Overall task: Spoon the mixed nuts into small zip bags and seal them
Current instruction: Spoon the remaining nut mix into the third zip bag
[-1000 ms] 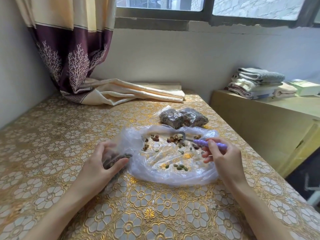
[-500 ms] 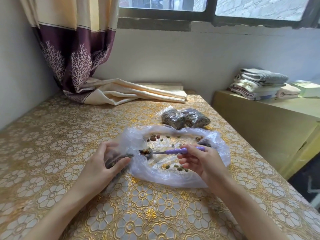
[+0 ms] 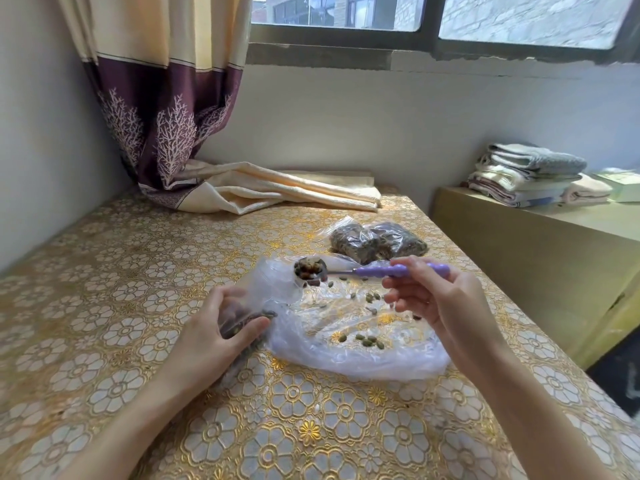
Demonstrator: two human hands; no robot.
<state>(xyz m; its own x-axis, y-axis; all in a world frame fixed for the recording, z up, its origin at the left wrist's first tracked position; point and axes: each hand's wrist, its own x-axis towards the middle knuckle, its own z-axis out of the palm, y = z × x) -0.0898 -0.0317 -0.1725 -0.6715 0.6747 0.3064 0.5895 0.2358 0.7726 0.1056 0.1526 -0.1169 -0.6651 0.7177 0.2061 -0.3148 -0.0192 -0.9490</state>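
- Your right hand (image 3: 446, 306) pinches the purple handle of the spoon (image 3: 374, 270), fingers (image 3: 401, 271) curled round it near the middle of the handle; the spoon is lifted clear of the surface (image 3: 104, 306) and lies roughly level, bowl pointing toward the left edge.
- The spoon's bowl is heaped with mixed nuts (image 3: 309, 268) and sits right at the raised mouth of the small zip bag (image 3: 273, 289).
- Your left hand (image 3: 214, 334) grips that small bag at its lower part, thumb and fingers curled round it; dark nuts show through the plastic inside your grip. The bag stands near the middle of the surface, its top still unsealed.
- The large clear plastic bag (image 3: 363, 351) lies spread flat just beside the small bag, toward the right edge, with scattered loose nuts (image 3: 367, 339) on it.
- Two filled bags (image 3: 377, 242) lie side by side beyond it, toward the far right corner.
- A curtain (image 3: 166, 109) hangs at the far left corner, its hem lying on the surface.
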